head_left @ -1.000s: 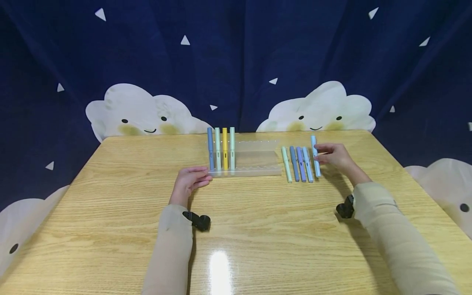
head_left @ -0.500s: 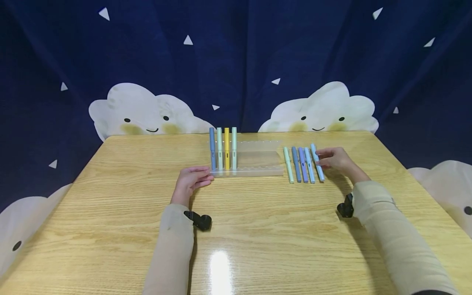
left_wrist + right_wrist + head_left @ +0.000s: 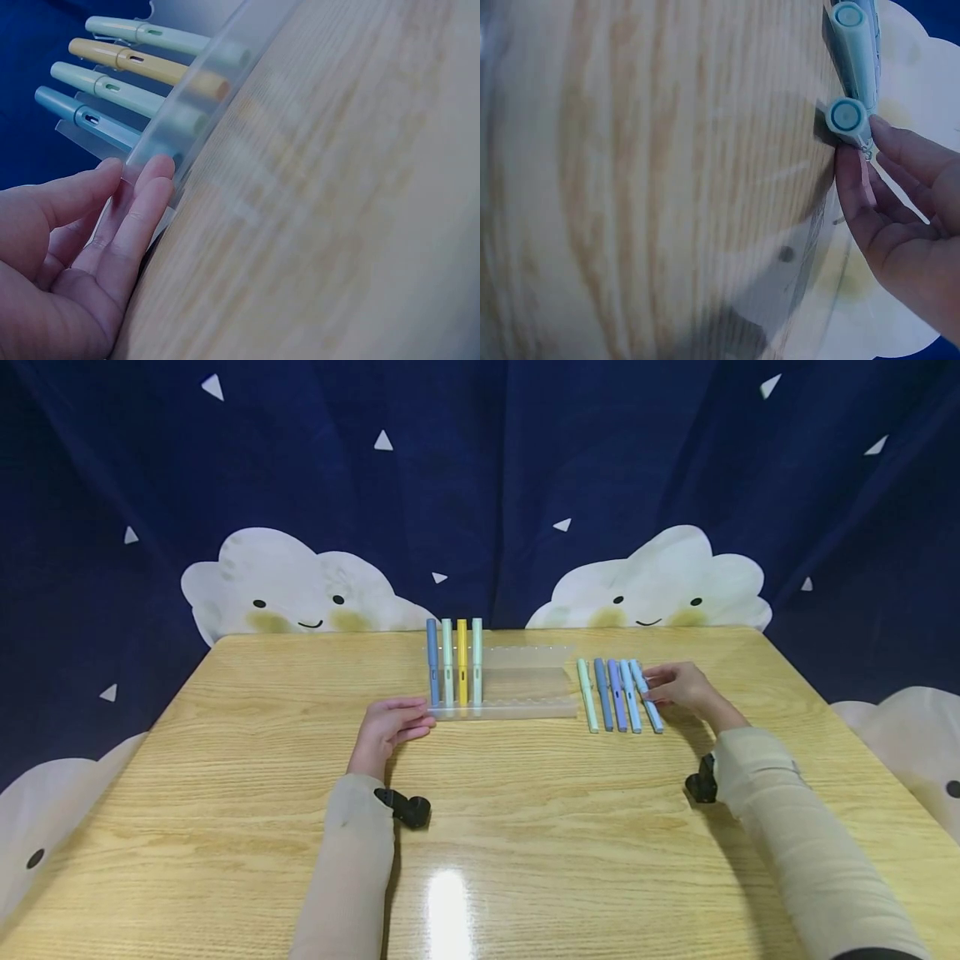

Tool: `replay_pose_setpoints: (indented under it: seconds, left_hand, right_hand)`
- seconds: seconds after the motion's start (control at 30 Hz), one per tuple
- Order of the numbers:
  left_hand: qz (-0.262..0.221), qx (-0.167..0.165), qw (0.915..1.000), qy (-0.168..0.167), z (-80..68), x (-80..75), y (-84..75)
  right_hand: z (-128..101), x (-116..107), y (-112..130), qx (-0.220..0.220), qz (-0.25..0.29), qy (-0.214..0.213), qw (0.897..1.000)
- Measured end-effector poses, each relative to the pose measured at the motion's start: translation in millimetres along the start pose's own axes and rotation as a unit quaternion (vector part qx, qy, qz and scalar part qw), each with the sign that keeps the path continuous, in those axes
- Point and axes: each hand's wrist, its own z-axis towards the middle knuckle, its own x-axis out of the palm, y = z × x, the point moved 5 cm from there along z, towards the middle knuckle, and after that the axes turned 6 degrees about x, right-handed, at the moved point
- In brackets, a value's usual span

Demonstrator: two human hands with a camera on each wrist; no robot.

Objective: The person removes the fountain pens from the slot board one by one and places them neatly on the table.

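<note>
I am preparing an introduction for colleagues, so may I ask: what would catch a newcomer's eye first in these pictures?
Probably the yellow pen, in the left half of the clear rack, between two pale green pens. Next, the dark blue curtain with smiling clouds behind the table. Then the right hand, touching the rightmost light blue pen, right of the rack.

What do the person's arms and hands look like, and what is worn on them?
The left hand and right hand are bare, without gloves. The left sleeve and right sleeve are long, plain and beige, the right one creased. Near each cuff sits a small black device, the left camera and right camera.
</note>
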Motion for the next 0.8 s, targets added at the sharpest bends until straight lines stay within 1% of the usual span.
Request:
replay_pose_setpoints:
  seconds: [0.37,0.57,0.77,0.8]
  left_hand:
    - [0.001,-0.001,1.0000,-0.004,0.2,-0.5,0.3]
    - [0.000,0.002,1.0000,-0.003,0.4,0.1,0.4]
    - [-0.004,0.002,1.0000,-0.002,1.0,0.5,-0.2]
    - [-0.003,0.001,1.0000,-0.002,0.7,0.4,-0.4]
  right_hand:
    - [-3.2,0.5,2.0,-0.008,0.000,-0.005,1.000]
    - [-6.0,-2.6,4.8,0.000,0.007,-0.034,0.999]
    - [-9.9,-6.2,12.7,-0.011,0.021,-0.073,0.997]
    - [-9.4,-6.3,12.9,-0.008,0.030,-0.080,0.996]
